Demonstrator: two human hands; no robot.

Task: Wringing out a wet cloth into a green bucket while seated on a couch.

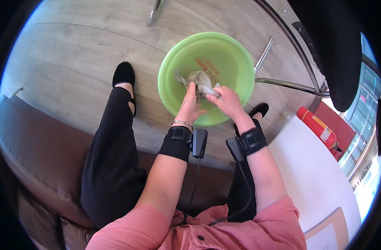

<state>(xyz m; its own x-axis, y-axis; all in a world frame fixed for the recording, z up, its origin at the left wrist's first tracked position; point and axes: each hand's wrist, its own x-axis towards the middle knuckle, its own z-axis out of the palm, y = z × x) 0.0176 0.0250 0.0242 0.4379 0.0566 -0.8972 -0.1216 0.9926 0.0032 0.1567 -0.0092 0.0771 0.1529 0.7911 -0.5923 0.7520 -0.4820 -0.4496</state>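
Note:
A wet, crumpled light grey cloth (200, 80) hangs in a round green plastic basin (167, 83) that stands on the floor between my feet. My right hand (226, 100) is closed around the cloth's right end. On the other side my left hand (190, 104) lies against the cloth with its fingers stretched out and the thumb apart. Both hands are over the near half of the basin. Red print shows on the basin's bottom, partly covered by the cloth.
Brown leather seating (44, 141) is under me and to the left. A chair with metal legs (284, 82) stands close to the basin's right. Farther right are a white surface (311, 166) and a red fire extinguisher (317, 125). Cables run from both wrist straps.

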